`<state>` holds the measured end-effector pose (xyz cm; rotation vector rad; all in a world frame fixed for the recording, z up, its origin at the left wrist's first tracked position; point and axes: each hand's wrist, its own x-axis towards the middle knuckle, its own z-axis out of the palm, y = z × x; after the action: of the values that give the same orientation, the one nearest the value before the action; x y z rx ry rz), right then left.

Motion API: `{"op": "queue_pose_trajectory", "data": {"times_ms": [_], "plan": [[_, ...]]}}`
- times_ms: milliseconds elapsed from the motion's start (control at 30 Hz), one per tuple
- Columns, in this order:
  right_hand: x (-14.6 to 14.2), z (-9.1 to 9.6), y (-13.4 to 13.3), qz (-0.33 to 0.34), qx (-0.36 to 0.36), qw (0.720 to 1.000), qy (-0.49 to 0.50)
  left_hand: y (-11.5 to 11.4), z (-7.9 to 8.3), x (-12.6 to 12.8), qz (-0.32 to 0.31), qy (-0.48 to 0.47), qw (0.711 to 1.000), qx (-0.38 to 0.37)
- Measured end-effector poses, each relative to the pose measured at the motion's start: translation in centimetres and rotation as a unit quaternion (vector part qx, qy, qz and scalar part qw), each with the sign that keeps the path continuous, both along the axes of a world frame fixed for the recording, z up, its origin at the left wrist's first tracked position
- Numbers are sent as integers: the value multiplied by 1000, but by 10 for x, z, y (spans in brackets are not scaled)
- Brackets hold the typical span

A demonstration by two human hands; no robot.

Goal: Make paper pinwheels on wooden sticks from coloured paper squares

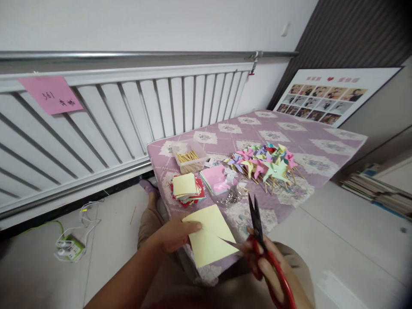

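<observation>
My left hand (pixel 180 234) pinches the left corner of a square sheet of pale yellow paper (pixel 209 249), thumb on top. A slit runs into the sheet from its right corner. My right hand (pixel 268 266) grips red-handled scissors (pixel 256 221); their dark blades point away from me, slightly apart, just right of the paper. The right fingers also seem to touch the paper's right corner. Beyond the sheet lie a stack of small paper squares (pixel 185 185), pink paper sheets (pixel 215 178) and a clear bag of small metal fasteners (pixel 231 197).
A clear plastic box (pixel 193 165) of thin wooden sticks stands near the table's left edge. Finished paper pinwheels (pixel 264 163) are heaped on the patterned tablecloth (pixel 318 165). A radiator (pixel 167 103) runs behind the table. On the floor at left sits a green power strip (pixel 73 247) with cables.
</observation>
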<state>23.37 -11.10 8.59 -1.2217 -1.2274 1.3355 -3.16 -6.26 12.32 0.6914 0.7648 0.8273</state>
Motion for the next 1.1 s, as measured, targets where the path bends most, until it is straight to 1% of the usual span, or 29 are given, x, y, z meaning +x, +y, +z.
{"op": "queue_pose_trajectory", "data": {"times_ms": [67,133,233,300,333,400,433,500,567,600,700,767,867,1000,1100], "plan": [[-9,15,8,6,5,999,33,0,3,3,-58,41,997,29],[-21,25,14,17,-8,998,57,3,9,4,-124,77,988,57],[-39,26,18,31,-48,995,88,10,17,1,-202,117,968,85],[-51,23,17,35,-69,991,109,13,17,0,-215,140,962,95],[-56,21,15,36,-75,989,119,14,15,0,-209,144,962,96],[-64,18,13,27,-79,986,141,12,8,2,-170,117,974,88],[-66,17,13,13,-80,985,150,10,3,4,-143,86,983,77],[-70,17,12,-29,-85,982,165,2,-9,9,-104,-7,994,45],[-71,18,14,-75,-87,978,176,-9,-23,17,-99,-92,991,15],[-72,19,15,-96,-84,976,178,-16,-30,21,-84,-118,989,6],[-76,21,18,-144,-64,972,172,-37,-48,37,6,-171,985,-28],[-80,20,20,-158,-50,972,168,-48,-53,48,57,-179,982,-32],[-88,14,20,-166,-41,970,170,-53,-50,61,122,-161,979,-12],[-94,5,18,-156,-32,974,162,-44,-34,71,166,-106,980,11],[-95,3,16,-137,-31,979,147,-37,-23,74,192,-112,975,10]]}}
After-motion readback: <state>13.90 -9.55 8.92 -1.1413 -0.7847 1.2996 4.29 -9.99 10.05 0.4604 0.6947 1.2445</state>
